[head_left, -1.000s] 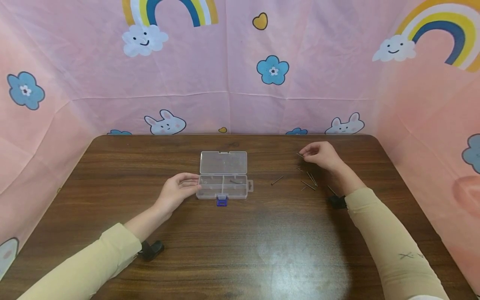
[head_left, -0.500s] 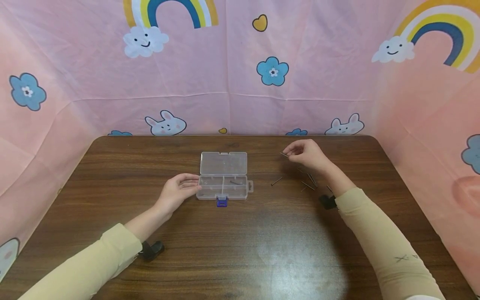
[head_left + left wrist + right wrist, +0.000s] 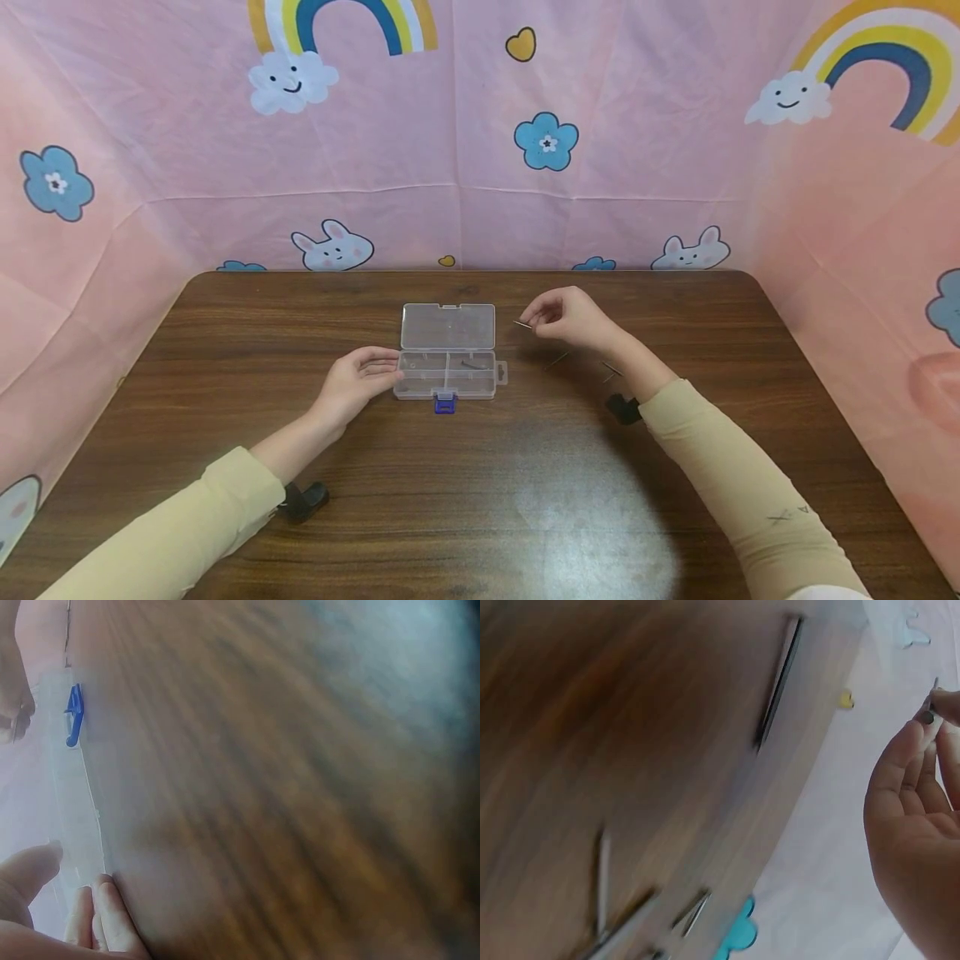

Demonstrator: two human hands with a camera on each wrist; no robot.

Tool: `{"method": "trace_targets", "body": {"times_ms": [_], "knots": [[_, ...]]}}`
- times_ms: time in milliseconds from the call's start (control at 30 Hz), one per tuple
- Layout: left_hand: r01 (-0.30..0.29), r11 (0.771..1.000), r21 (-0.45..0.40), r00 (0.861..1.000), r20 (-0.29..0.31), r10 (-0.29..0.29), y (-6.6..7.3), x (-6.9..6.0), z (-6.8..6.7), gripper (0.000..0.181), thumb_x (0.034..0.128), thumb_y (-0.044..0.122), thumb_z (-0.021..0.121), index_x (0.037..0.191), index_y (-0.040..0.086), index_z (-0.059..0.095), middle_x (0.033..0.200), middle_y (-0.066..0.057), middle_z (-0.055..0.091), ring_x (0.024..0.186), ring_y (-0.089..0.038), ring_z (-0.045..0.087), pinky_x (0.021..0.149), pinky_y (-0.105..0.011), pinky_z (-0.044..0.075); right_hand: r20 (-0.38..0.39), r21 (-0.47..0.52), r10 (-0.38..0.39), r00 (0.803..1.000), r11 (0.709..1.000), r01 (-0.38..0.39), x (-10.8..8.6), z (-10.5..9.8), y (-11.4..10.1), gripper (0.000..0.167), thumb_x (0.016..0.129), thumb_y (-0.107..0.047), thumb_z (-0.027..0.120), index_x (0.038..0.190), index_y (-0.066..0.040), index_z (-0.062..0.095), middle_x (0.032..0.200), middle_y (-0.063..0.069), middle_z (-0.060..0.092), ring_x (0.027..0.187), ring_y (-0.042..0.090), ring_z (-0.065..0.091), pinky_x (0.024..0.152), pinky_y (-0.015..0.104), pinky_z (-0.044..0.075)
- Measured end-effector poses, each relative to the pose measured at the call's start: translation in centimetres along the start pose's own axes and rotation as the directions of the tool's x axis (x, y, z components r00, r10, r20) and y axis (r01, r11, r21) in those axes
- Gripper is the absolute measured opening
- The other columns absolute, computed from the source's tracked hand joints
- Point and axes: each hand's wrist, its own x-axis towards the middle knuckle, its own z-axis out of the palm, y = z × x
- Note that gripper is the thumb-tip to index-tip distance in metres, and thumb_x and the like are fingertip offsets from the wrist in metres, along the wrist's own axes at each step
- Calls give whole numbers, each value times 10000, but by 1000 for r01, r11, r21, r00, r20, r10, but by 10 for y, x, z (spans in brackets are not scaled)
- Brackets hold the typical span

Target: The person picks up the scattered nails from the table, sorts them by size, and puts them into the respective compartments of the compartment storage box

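A clear plastic compartment box [image 3: 423, 395] lies on the table with its lid [image 3: 448, 327] folded back and a blue latch [image 3: 445, 404] at the front. My left hand [image 3: 352, 383] holds the box's left end, thumb and fingers against its walls, as the left wrist view also shows. Inside, a nail [image 3: 472, 365] lies in the back right compartment. Right of the lid, above the table, my right hand [image 3: 577, 321] pinches a nail [image 3: 523, 325] between thumb and fingers. The round head of that nail [image 3: 928, 718] shows in the right wrist view.
On the brown table [image 3: 480, 500], a loose nail [image 3: 557, 361] lies right of the box. Farther right are other nails [image 3: 611, 368], partly hidden by my right arm. Pink printed cloth [image 3: 487, 150] stands behind the table and along both sides.
My right hand has moved left with the nail, from above the loose nails to near the open lid. My left hand and the box have stayed put.
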Motion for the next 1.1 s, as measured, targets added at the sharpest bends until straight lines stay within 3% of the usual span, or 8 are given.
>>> {"method": "trace_targets", "body": {"times_ms": [367, 767, 1100], "knots": [[8, 1000, -7, 1000, -5, -8, 0, 0, 0, 472, 1019, 138, 721, 1421, -64, 576, 1429, -279, 637, 1301, -338, 647, 924, -79, 532, 92, -31, -75, 993, 996, 78, 12, 35, -17, 197, 912, 54, 667, 1057, 5, 792, 968, 145, 774, 829, 117, 638, 796, 266, 581], [6, 1000, -3, 1000, -6, -6, -1, 0, 0, 470, 1018, 140, 722, 1420, -58, 578, 1430, -274, 639, 1307, -340, 644, 923, -76, 529, 134, -37, -122, 983, 991, 128, 19, 56, -27, 184, 905, 52, 672, 1025, -2, 799, 934, 116, 774, 818, 85, 644, 784, 228, 585], [-5, 1000, -7, 1000, -3, 5, -1, 0, 0, 472, 1014, 133, 727, 1414, -69, 579, 1421, -281, 641, 1257, -265, 665, 914, -70, 531, 177, -138, -140, 974, 976, 166, 24, 70, -30, 179, 909, 47, 688, 1014, -37, 806, 913, 71, 778, 814, 91, 660, 768, 200, 579]]}}
